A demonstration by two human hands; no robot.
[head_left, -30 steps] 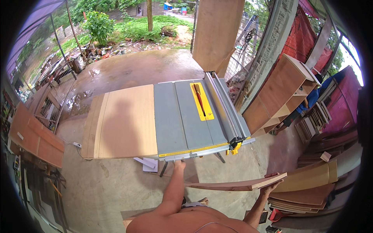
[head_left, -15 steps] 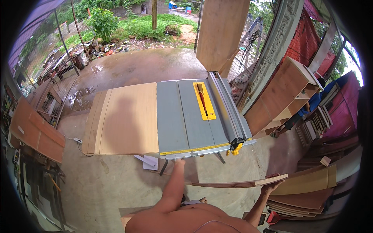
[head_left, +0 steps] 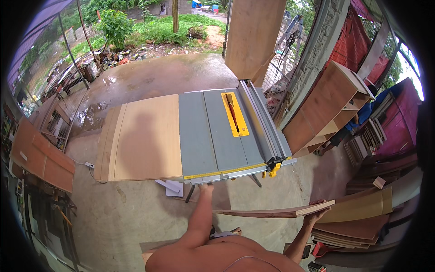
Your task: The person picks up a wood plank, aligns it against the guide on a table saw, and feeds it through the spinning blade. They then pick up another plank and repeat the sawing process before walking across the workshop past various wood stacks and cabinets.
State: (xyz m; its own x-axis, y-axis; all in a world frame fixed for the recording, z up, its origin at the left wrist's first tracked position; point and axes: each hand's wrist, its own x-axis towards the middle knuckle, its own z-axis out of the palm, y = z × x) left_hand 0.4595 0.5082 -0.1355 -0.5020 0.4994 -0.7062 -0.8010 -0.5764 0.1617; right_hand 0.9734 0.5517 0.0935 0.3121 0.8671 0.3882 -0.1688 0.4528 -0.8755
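we have the wooden board (head_left: 267, 213) on our side of the saw (head_left: 224, 145), apart from its gray tabletop (head_left: 192, 136) and nearly edge-on. our right hand (head_left: 313, 217) has its grip pinching the board near the right end. our left hand (head_left: 207, 187) is at the saw's front rail (head_left: 240, 172), its fingertips hidden, so we cannot tell how that grip stands. we judge the board stiff, moderately light and not slippery, with corners apt to chip; held at one end it may tip, so midway along opposite edges looks steadier.
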